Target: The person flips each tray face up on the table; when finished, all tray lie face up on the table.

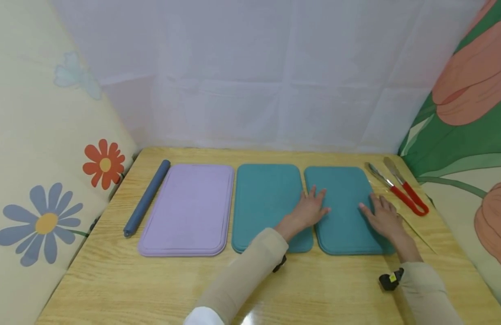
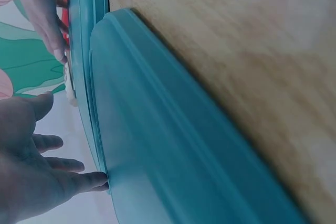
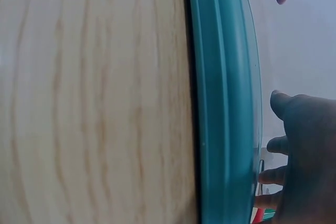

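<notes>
Two teal rounded, flat panels with ridged rims lie side by side, one in the middle (image 1: 266,203) and one on the right (image 1: 340,194). My left hand (image 1: 309,210) spreads its fingers over the narrow gap between them, its fingertips right at the panel surface in the left wrist view. At the right panel's right edge is my right hand (image 1: 383,219), fingers extended and thumb over the panel. The right wrist view shows that hand (image 3: 310,156) beside the panel's ridged teal rim (image 3: 226,103). Neither hand grips anything.
A lilac panel (image 1: 189,207) of similar shape lies left of the teal ones, with a blue-grey rod (image 1: 146,198) beyond it. Red-handled tongs (image 1: 415,201) lie at the table's right, near a thin yellowish strip (image 1: 415,225). Floral cloths flank the wooden table (image 1: 315,289).
</notes>
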The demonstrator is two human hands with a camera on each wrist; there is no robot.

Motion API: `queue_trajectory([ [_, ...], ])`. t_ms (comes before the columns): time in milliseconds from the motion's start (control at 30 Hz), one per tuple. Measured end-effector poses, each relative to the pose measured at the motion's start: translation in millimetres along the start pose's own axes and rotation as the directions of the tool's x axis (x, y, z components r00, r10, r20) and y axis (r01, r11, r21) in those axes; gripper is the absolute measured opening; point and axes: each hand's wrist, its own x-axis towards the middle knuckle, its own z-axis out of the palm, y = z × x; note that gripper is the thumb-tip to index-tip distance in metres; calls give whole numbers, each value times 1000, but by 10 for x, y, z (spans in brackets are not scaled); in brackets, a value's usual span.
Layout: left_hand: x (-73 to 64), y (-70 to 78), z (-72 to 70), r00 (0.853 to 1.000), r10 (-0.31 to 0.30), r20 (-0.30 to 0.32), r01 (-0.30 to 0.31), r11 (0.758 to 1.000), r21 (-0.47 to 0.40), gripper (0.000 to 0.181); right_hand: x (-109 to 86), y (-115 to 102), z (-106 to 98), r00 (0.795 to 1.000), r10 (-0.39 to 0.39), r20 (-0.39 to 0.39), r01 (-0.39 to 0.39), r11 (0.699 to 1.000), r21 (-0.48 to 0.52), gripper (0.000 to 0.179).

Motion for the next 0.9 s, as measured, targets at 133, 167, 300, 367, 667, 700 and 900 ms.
queue_trajectory([
  [133,21,20,5,1000,-13,10,13,1000,1,62,-6,-13,2,1000,1,-2,-1,1000,-5,83],
  [167,26,25,9,1000,-16,15,16,1000,-3,62,-6,-19,5,1000,2,-3,-2,1000,-5,83],
  [300,43,53,29,999,-35,31,36,999,-34,61,-12,-28,17,1000,5,-5,-5,1000,-5,83],
  [367,53,66,47,998,-49,38,51,998,-48,61,-13,-28,28,1000,5,-8,-5,1000,-7,84],
  [667,126,138,90,993,-100,59,103,993,-60,60,-10,-45,52,1000,17,-18,-18,999,-36,83],
  [700,134,146,91,993,-102,61,105,993,-51,60,-9,-51,49,1000,20,-15,-21,999,-38,82],
  [900,163,172,120,992,-104,67,107,994,-32,62,-5,-89,16,999,48,5,-48,998,-52,82],
])
